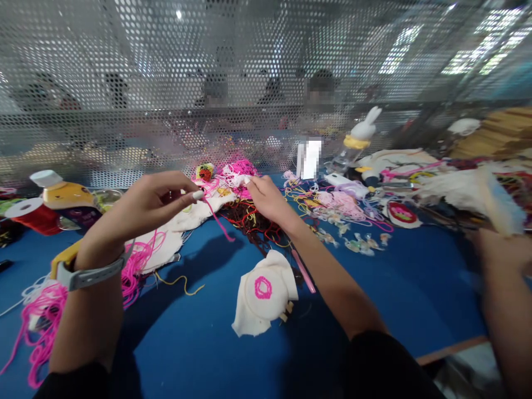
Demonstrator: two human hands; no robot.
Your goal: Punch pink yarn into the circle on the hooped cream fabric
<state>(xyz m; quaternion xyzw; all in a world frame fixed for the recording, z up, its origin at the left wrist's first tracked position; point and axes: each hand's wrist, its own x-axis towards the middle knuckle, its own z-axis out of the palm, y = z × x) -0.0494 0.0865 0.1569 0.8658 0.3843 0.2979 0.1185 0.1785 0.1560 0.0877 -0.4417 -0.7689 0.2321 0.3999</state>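
Note:
My left hand [160, 199] is raised over the table, with thumb and fingers pinched on a pink yarn strand [218, 219] whose end hangs free. My right hand [266, 197] reaches into the yarn pile at the back, its fingers closed at some pale pink yarn [233, 178]; the fingertips are partly hidden. Between my forearms an embroidery hoop [272, 305] with white cloth lies flat. A pink ring [263, 287] of looped yarn is worked on it. Beside my right forearm lies a pink-handled tool [305, 271], its tip covered.
Pink yarn [41, 327] and a red spool [39, 215] lie left near a yellow bottle [68, 194]. Wrapped sweets [363, 244], a phone-like bright screen [312, 158] and a rabbit-topped bottle [361, 133] sit right of centre. Another person's hand [502, 249] holds white cloth. Perforated metal [166, 127] stands behind.

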